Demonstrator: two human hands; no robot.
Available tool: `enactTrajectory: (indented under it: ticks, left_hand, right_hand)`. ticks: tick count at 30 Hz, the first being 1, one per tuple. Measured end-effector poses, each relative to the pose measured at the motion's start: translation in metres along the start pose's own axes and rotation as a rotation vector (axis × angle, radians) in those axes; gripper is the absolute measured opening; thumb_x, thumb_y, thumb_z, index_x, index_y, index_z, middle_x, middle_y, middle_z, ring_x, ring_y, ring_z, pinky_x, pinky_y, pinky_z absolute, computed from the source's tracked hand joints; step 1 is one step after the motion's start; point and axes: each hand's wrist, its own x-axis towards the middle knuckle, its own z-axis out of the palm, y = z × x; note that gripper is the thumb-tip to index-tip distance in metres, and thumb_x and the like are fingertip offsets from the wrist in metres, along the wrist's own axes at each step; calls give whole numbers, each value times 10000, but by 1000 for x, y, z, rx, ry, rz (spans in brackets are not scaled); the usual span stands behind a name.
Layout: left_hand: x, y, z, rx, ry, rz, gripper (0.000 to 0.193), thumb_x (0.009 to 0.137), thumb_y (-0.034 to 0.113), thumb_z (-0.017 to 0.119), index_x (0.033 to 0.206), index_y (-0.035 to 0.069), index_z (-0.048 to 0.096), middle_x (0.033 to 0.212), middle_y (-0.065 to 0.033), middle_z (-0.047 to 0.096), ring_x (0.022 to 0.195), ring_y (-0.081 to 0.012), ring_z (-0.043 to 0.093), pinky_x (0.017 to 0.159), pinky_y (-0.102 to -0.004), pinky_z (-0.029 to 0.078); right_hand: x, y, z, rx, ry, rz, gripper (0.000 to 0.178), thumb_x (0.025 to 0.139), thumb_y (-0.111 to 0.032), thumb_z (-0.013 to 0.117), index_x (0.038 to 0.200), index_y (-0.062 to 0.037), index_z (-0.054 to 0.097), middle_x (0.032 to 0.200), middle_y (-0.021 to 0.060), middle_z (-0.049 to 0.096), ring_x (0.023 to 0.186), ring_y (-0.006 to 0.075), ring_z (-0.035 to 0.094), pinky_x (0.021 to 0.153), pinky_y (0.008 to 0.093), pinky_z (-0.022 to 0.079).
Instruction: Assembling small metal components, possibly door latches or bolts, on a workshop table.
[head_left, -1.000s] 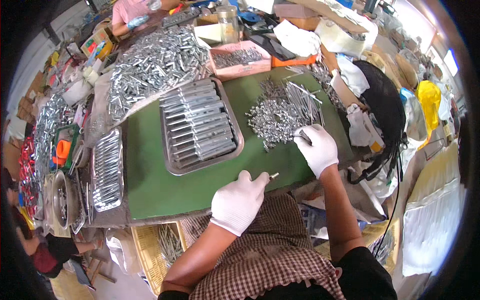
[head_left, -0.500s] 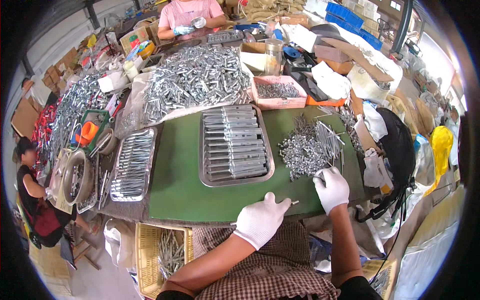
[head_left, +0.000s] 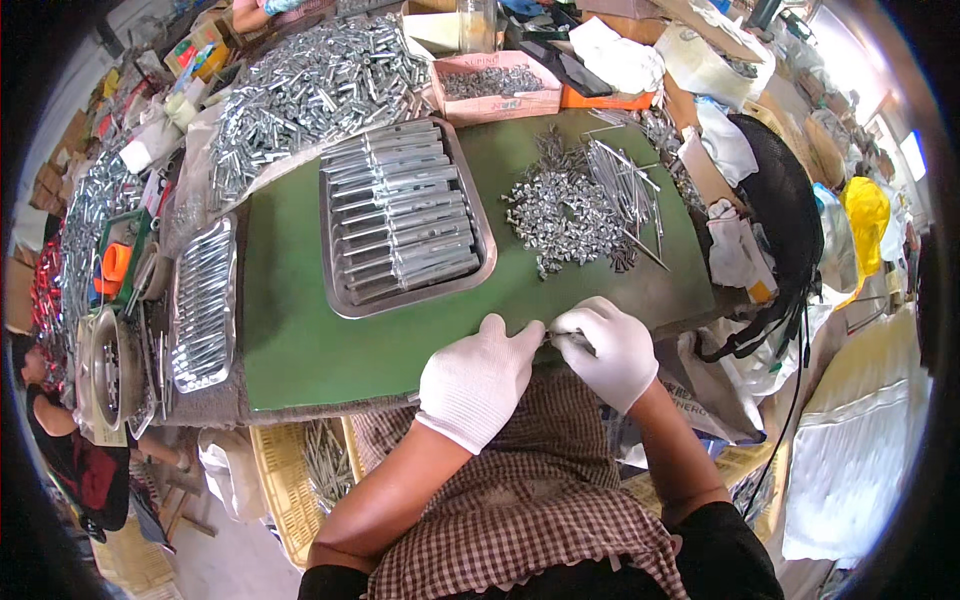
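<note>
My left hand [head_left: 475, 382], in a white knit glove, is closed around a thin metal rod [head_left: 549, 339], mostly hidden in the palm. At the rod's right end, my gloved right hand [head_left: 612, 358] has its fingertips pinched together. Whatever they hold is too small and covered to make out. Both hands meet over the front edge of the green work mat [head_left: 300, 345]. Beyond them lies a heap of small shiny metal parts [head_left: 565, 222], with long thin metal pins [head_left: 628, 190] beside it. A steel tray [head_left: 487, 262] holds rows of metal rods with sleeves.
A second tray [head_left: 232, 300] of metal pieces stands at the left. Farther back are a large pile of metal sleeves [head_left: 310, 90] and a pink box [head_left: 505, 105] of small parts. Yellow crates [head_left: 290, 490] sit below the table edge. Another person [head_left: 60, 430] is at far left.
My right hand has left the heap of small parts and come to the rod's end at my left hand. The view has shifted, so the table appears farther up and left.
</note>
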Motion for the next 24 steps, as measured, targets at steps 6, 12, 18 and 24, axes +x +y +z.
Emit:
enactTrajectory:
  ticks: [6, 12, 18, 24]
  left_hand:
    - [-5, -2, 5, -47, 80, 27, 248, 873, 218, 632, 1116, 195, 677, 762, -79, 527, 516, -258, 579, 467, -370, 488]
    - [-4, -2, 7, 46, 21, 66, 338, 862, 197, 624, 1200, 206, 642, 764, -73, 530, 528, -237, 586, 464, -364, 488]
    - [2, -3, 0, 40, -53, 64, 339, 884, 184, 579, 1219, 210, 628, 740, -82, 526, 511, -240, 586, 453, -374, 484]
    - [4, -3, -3, 81, -55, 86, 304, 893, 203, 575, 1192, 214, 631, 720, -73, 527, 502, -252, 587, 454, -377, 494]
  right_hand:
    - [0, -11, 0, -37, -117, 153, 103, 801, -156, 675, 879, -103, 632, 865, 108, 635, 790, 328, 633, 664, 425, 508]
    - [11, 1, -5, -11, -204, 155, 160, 788, -158, 680, 913, -75, 623, 864, 133, 625, 820, 356, 621, 693, 431, 497]
    - [19, 4, -9, 336, -96, 96, 214, 836, -96, 668, 1037, -57, 605, 898, 55, 600, 805, 163, 582, 707, 286, 476]
    - [34, 5, 32, 1860, 325, 260, 541, 1015, -439, 380, 685, -38, 533, 512, -4, 344, 409, 114, 267, 392, 283, 235]
